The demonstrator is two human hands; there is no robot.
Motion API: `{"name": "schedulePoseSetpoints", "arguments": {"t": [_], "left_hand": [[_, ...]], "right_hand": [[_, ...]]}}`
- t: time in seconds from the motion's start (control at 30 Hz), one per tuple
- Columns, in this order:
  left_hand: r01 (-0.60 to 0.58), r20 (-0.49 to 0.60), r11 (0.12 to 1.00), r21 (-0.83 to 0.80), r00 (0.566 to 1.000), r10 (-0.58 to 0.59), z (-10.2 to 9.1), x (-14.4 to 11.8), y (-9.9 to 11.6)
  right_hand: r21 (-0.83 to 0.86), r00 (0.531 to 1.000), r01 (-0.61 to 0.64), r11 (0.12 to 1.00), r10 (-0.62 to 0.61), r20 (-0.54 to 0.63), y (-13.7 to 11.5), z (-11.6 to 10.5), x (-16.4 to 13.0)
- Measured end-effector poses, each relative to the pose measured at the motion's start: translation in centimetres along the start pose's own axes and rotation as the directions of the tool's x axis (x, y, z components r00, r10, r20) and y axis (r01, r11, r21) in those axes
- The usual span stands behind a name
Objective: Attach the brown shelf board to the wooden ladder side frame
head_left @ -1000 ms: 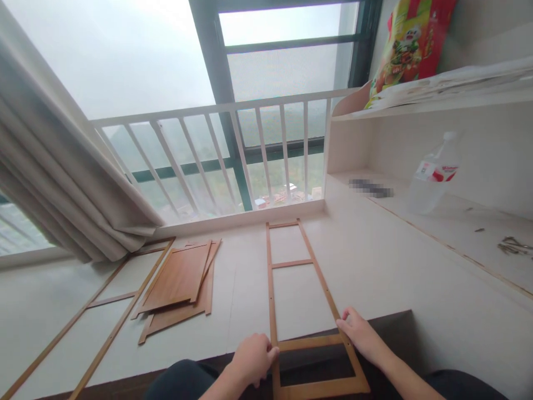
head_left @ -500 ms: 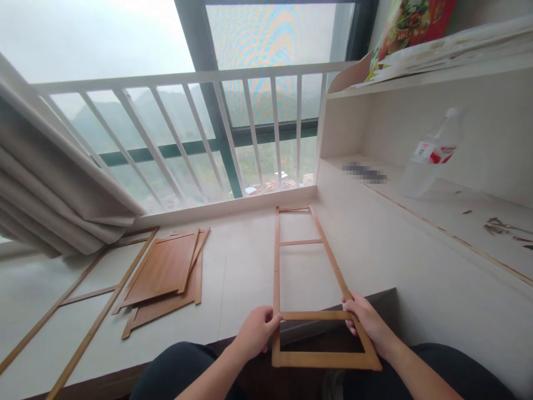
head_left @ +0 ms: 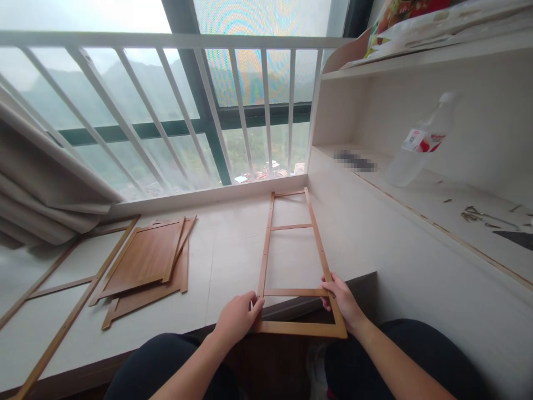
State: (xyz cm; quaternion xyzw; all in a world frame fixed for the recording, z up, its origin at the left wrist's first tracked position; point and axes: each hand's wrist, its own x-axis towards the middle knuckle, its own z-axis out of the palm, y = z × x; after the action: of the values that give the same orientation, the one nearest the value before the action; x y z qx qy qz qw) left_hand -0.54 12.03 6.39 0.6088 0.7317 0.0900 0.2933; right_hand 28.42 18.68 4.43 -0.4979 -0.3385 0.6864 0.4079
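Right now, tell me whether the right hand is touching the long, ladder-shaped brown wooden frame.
Touching. The head view shows the right hand gripping the wooden frame, thumb across its right side, fingertips showing inside it.

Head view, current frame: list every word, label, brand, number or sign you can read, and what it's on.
Nothing legible to quote.
Bottle: label lettering too small and blurred to read.
Colourful bag on the upper shelf: cut off by the picture edge, no word readable.
Held wooden frame and loose panels: no lettering visible.
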Motion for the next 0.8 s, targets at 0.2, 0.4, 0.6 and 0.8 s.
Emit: {"name": "schedulePoseSetpoints", "arguments": {"t": [0.2,0.4,0.6,0.8], "left_hand": [[0.028,0.017,0.999,0.037,0.999,-0.029,-0.46,-0.55,-0.52],[0.023,0.04,0.999,0.046,0.999,-0.025,-0.57,-0.77,-0.84],[-0.034,0.088,0.999,0.018,0.996,0.032,-0.21,-0.66,-0.81],[-0.08,0.135,0.997,-0.007,0.988,0.08,-0.11,-0.73,-0.42]], "right_hand": [[0.132,0.997,-0.026,0.991,0.016,0.075,0.56,0.22,-0.16],[0.122,0.999,-0.028,0.992,0.023,0.038,0.5,0.03,0.03],[0.105,0.999,0.014,0.994,-0.018,0.039,0.77,-0.26,0.52],[0.174,0.979,0.062,0.983,-0.094,0.18,0.86,-0.53,0.76]]}}
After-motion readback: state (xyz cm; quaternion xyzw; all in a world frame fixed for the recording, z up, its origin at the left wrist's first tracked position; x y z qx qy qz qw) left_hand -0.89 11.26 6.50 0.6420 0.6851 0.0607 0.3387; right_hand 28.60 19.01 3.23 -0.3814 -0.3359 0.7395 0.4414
